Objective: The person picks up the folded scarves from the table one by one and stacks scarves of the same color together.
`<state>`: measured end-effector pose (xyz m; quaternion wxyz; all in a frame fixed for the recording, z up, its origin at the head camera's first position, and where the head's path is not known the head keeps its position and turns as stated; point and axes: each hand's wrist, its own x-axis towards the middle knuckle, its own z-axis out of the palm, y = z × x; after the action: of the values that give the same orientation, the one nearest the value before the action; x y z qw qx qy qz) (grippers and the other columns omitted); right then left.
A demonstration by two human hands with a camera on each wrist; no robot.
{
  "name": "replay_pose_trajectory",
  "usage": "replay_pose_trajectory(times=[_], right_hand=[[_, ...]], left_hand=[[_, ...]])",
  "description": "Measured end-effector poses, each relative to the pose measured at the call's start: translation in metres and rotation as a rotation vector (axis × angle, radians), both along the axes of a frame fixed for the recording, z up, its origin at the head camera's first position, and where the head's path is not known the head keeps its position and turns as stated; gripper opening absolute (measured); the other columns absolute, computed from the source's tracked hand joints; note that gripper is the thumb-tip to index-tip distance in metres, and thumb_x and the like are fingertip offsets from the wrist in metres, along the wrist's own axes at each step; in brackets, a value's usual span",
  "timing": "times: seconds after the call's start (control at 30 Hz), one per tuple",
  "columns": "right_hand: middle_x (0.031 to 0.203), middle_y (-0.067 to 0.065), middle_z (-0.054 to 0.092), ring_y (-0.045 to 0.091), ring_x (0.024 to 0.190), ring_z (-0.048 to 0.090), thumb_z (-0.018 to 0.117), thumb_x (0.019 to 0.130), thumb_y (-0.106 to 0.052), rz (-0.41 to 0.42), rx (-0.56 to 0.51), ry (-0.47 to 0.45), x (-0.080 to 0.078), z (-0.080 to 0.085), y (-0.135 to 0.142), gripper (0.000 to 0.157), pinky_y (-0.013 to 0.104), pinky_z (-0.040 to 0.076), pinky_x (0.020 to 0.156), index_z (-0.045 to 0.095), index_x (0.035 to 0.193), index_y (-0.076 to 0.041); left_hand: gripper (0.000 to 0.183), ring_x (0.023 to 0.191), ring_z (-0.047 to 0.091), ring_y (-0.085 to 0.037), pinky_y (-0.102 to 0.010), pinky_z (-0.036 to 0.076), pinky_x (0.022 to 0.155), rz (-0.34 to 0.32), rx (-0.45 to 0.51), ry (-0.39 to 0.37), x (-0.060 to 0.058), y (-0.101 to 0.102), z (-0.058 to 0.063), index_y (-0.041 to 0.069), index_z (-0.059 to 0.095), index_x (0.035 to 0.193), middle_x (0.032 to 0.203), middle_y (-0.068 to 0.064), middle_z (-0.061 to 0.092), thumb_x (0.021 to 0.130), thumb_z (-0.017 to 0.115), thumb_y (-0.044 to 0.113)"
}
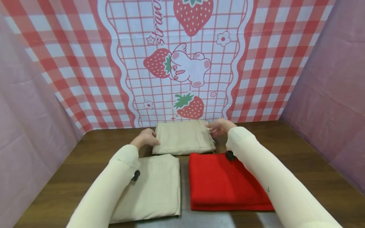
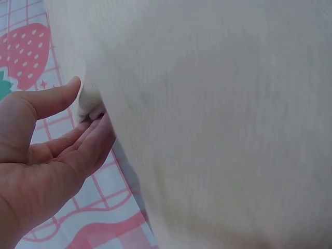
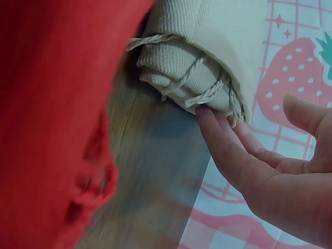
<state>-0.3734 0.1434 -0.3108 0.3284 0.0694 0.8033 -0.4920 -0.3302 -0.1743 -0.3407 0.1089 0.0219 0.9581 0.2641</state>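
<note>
At the back of the table lies a folded beige scarf (image 1: pixel 183 137) with twisted fringe at its right end. My left hand (image 1: pixel 147 137) is at its left edge; in the left wrist view the fingers (image 2: pixel 96 142) reach under a corner and the thumb stretches out beside it. On the other side, my right hand (image 1: pixel 220 127) has its fingertips (image 3: pixel 205 115) touching the underside of the fringed end, with the thumb held apart. Nearer lie a second folded beige cloth (image 1: pixel 159 186), partly behind my left sleeve, and a folded red scarf (image 1: pixel 225 183) with fringe, below my right forearm.
The brown wooden table (image 1: pixel 94 158) meets a red-and-white checked strawberry curtain (image 1: pixel 182 63) right behind the back scarf. Pink cloth walls (image 1: pixel 336 95) stand at both sides. A grey strip (image 1: pixel 211 219) shows at the table's front.
</note>
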Motion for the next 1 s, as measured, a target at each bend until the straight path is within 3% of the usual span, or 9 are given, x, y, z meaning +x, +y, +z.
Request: replay_pose_trajectory(times=[0.17,0.3,0.47,0.5,0.57,0.63,0.73,0.8,1.0], right_hand=[[0.148,0.032,0.033,0.040,0.139,0.038,0.046,0.101,-0.026,-0.018,0.028,0.018,-0.007,-0.007,0.009,0.062,0.043,0.039,0.113,0.025,0.144,0.013],[0.141,0.031,0.043,0.039,0.131,0.048,0.058,0.095,-0.033,-0.002,0.000,-0.003,-0.038,-0.037,0.028,0.068,0.044,0.046,0.106,0.034,0.139,0.013],[0.142,0.034,0.041,0.042,0.132,0.045,0.054,0.097,-0.037,-0.004,-0.009,-0.050,-0.064,-0.064,0.040,0.072,0.046,0.042,0.109,0.030,0.140,0.016],[0.144,0.033,0.039,0.041,0.134,0.043,0.050,0.099,-0.035,-0.022,0.005,-0.047,-0.062,-0.064,0.039,0.069,0.047,0.039,0.112,0.027,0.142,0.015],[0.135,0.036,0.047,0.042,0.126,0.051,0.057,0.095,-0.040,0.027,-0.026,-0.069,-0.076,-0.075,0.048,0.076,0.047,0.045,0.106,0.033,0.137,0.018],[0.134,0.035,0.048,0.042,0.125,0.052,0.059,0.093,-0.041,0.028,-0.020,-0.089,-0.073,-0.071,0.047,0.077,0.048,0.047,0.104,0.034,0.136,0.018],[0.138,0.035,0.043,0.042,0.129,0.048,0.057,0.095,-0.040,0.041,-0.009,-0.089,-0.047,-0.049,0.038,0.076,0.046,0.045,0.106,0.031,0.138,0.018],[0.150,0.032,0.029,0.040,0.139,0.037,0.048,0.100,-0.033,-0.004,0.029,-0.084,-0.024,-0.031,0.026,0.071,0.046,0.038,0.113,0.021,0.145,0.014],[0.147,0.035,0.030,0.042,0.134,0.042,0.059,0.095,-0.031,0.032,0.056,-0.083,-0.031,-0.030,0.024,0.077,0.046,0.045,0.107,0.021,0.146,0.013]], left_hand=[[0.048,0.081,0.069,-0.019,-0.027,0.057,0.077,0.011,0.043,0.025,-0.002,0.005,-0.002,-0.007,0.062,0.117,0.102,-0.020,0.071,0.079,0.077,0.019],[0.044,0.075,0.070,-0.017,-0.027,0.057,0.075,0.016,0.083,0.030,-0.002,0.008,-0.005,-0.007,0.062,0.115,0.102,-0.020,0.071,0.081,0.074,0.017],[0.014,0.055,0.061,-0.009,-0.021,0.053,0.060,0.063,0.078,0.058,-0.005,0.016,-0.006,0.002,0.066,0.076,0.069,-0.006,0.066,0.081,0.070,0.015],[0.015,0.052,0.059,-0.009,-0.022,0.054,0.057,0.089,0.084,0.055,-0.005,0.018,-0.006,0.005,0.064,0.070,0.065,-0.004,0.062,0.080,0.069,0.014],[0.021,0.048,0.056,-0.009,-0.023,0.055,0.054,0.148,0.105,0.030,-0.007,0.022,-0.007,0.006,0.057,0.063,0.063,-0.004,0.056,0.080,0.068,0.013],[0.014,0.047,0.056,-0.011,-0.025,0.056,0.053,0.211,0.142,0.001,-0.008,0.024,-0.009,0.003,0.059,0.071,0.071,-0.006,0.056,0.080,0.066,0.011],[0.018,0.050,0.057,-0.013,-0.026,0.057,0.055,0.293,0.221,-0.035,-0.009,0.027,-0.011,-0.006,0.059,0.091,0.082,-0.012,0.054,0.081,0.063,0.009],[0.027,0.053,0.057,-0.013,-0.027,0.059,0.060,0.340,0.299,-0.053,-0.009,0.028,-0.013,-0.010,0.057,0.104,0.085,-0.012,0.053,0.082,0.060,0.006],[0.044,0.073,0.061,-0.019,-0.034,0.060,0.079,0.417,0.495,-0.145,-0.014,0.024,-0.016,-0.013,0.045,0.128,0.106,-0.021,0.060,0.090,0.057,0.006]])
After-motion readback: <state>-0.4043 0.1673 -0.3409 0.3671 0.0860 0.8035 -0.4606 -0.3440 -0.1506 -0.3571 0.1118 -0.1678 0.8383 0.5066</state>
